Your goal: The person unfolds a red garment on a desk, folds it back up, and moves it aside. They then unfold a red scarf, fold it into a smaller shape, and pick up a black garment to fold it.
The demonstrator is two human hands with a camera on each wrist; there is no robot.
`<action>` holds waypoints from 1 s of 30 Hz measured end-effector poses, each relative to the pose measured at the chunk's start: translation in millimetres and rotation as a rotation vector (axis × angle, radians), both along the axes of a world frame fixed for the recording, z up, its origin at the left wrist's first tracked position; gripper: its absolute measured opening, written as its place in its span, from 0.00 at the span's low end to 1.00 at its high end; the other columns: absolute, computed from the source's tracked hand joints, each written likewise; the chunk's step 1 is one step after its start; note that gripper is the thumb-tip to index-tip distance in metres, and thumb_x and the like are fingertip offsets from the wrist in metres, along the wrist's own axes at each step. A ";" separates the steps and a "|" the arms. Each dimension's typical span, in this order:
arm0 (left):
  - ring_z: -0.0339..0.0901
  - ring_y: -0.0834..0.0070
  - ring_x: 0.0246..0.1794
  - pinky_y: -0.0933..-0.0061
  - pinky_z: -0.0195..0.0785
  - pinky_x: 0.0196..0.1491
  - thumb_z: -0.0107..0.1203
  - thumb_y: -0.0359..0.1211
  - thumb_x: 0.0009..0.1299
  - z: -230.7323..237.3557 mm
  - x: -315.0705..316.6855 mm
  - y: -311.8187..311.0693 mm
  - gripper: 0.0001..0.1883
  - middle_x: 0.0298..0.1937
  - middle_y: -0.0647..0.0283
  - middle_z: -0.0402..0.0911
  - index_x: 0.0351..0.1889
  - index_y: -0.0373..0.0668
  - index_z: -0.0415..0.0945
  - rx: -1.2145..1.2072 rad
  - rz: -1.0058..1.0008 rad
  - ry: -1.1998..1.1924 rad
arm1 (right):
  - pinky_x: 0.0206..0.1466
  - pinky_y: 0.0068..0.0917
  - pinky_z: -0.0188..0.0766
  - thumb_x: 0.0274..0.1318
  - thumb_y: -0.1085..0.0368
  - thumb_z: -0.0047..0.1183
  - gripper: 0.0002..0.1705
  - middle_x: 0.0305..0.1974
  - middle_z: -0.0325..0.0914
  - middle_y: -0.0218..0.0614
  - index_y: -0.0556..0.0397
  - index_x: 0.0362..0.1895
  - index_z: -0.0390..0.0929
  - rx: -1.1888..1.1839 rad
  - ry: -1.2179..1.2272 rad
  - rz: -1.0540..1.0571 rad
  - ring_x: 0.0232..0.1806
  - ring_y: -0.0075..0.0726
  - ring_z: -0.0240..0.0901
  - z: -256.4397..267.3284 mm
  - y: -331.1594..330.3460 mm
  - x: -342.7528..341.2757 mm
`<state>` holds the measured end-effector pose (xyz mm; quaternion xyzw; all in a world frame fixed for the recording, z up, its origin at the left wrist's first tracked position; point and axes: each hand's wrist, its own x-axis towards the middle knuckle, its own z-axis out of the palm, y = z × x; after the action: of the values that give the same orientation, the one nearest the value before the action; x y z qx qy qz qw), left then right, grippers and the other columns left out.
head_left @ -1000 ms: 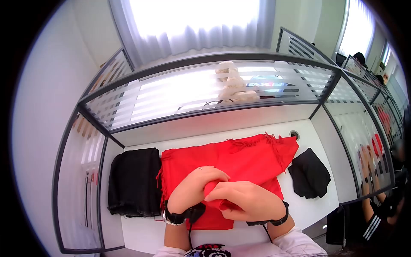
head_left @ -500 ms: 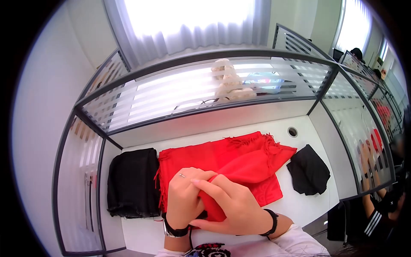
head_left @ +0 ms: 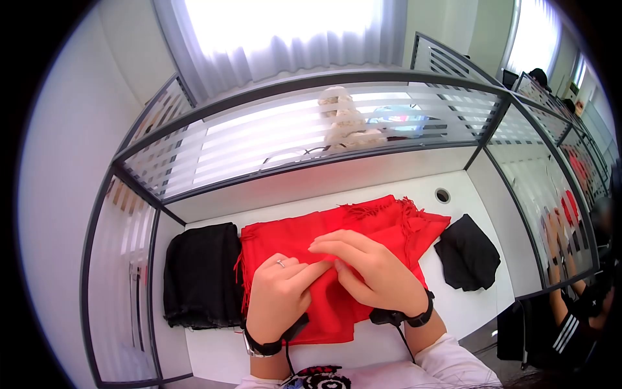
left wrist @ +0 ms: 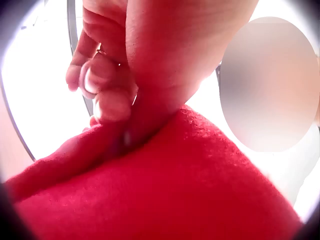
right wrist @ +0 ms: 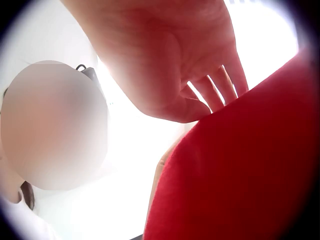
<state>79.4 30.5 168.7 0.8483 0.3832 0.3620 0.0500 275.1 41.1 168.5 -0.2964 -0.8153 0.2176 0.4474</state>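
Note:
A red fringed scarf lies spread and folded on the white desk, its near part lifted toward the hands. My left hand, with a ring on one finger, pinches a raised fold of it; the left wrist view shows the thumb pressed on the red cloth. Just to the right, my right hand arches over the scarf, its fingers stretched out over the left fingertips and its thumb apart from them. In the right wrist view its fingertips meet the edge of the red cloth, which hides their ends.
A folded black cloth lies left of the scarf, and a smaller black cloth bundle lies to its right. A cable hole pierces the desk at the back right. Framed glass partitions surround the desk.
The right hand was wrapped round the bunched scarf beside the left; now its fingers have straightened and it has drawn up and right. The left hand keeps its hold with its index finger extended.

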 end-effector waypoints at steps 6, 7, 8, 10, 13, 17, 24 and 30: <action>0.72 0.61 0.20 0.65 0.67 0.30 0.55 0.19 0.49 -6.9 -10.0 5.8 0.21 0.18 0.57 0.74 0.40 0.41 0.86 -0.101 0.008 0.025 | 0.48 0.41 0.77 0.61 0.74 0.48 0.24 0.46 0.79 0.48 0.55 0.62 0.72 -0.180 -0.078 0.038 0.45 0.53 0.77 -3.9 3.0 1.1; 0.72 0.61 0.20 0.65 0.67 0.30 0.55 0.19 0.49 -7.3 -11.3 6.1 0.21 0.18 0.57 0.74 0.40 0.41 0.86 -0.101 0.007 0.026 | 0.48 0.41 0.77 0.61 0.74 0.48 0.24 0.46 0.79 0.48 0.55 0.62 0.72 -0.180 -0.078 0.037 0.45 0.53 0.77 -5.3 3.8 1.3; 0.72 0.62 0.19 0.65 0.67 0.29 0.57 0.20 0.52 -7.5 -12.6 6.3 0.19 0.17 0.58 0.74 0.41 0.44 0.86 -0.112 0.024 0.055 | 0.48 0.41 0.76 0.61 0.73 0.48 0.24 0.46 0.79 0.48 0.55 0.62 0.72 -0.159 -0.112 0.018 0.46 0.53 0.77 -6.8 4.6 1.5; 0.71 0.62 0.17 0.65 0.67 0.27 0.59 0.22 0.56 -5.0 -12.8 4.6 0.17 0.16 0.59 0.74 0.43 0.48 0.86 -0.139 0.061 0.099 | 0.49 0.41 0.76 0.62 0.72 0.49 0.24 0.47 0.79 0.46 0.55 0.63 0.71 -0.146 -0.160 0.016 0.46 0.53 0.77 -9.8 6.5 2.0; 0.72 0.62 0.17 0.65 0.67 0.27 0.60 0.22 0.56 -6.4 -14.4 1.8 0.17 0.17 0.59 0.76 0.43 0.48 0.86 -0.160 0.074 0.100 | 0.50 0.41 0.75 0.63 0.71 0.49 0.23 0.47 0.79 0.46 0.56 0.63 0.71 -0.167 -0.149 0.064 0.46 0.53 0.77 -14.8 9.1 2.0; 0.74 0.63 0.21 0.67 0.68 0.29 0.54 0.18 0.51 -2.0 -17.3 3.4 0.22 0.22 0.54 0.78 0.43 0.44 0.87 -0.227 0.069 0.051 | 0.50 0.41 0.75 0.64 0.70 0.49 0.22 0.47 0.79 0.47 0.57 0.63 0.71 -0.213 -0.136 0.087 0.47 0.53 0.77 -13.7 10.0 0.2; 0.80 0.58 0.32 0.66 0.74 0.38 0.56 0.20 0.60 0.8 -28.9 8.3 0.19 0.37 0.53 0.85 0.50 0.42 0.84 -0.392 -0.080 -0.078 | 0.53 0.41 0.74 0.63 0.70 0.51 0.26 0.50 0.78 0.50 0.56 0.65 0.69 -0.236 -0.146 0.077 0.50 0.55 0.76 -5.8 6.8 -1.4; 0.85 0.59 0.42 0.68 0.76 0.46 0.59 0.24 0.64 11.9 -19.7 -0.2 0.14 0.42 0.55 0.86 0.48 0.38 0.83 -0.463 -0.287 -0.272 | 0.60 0.42 0.72 0.54 0.70 0.57 0.32 0.54 0.77 0.47 0.53 0.66 0.70 -0.005 -0.045 0.249 0.56 0.54 0.74 -3.7 7.8 -2.9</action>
<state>59.8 30.3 180.5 0.8035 0.3216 0.3645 0.3435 272.1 49.0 164.8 -0.1986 -0.8552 0.2666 0.3976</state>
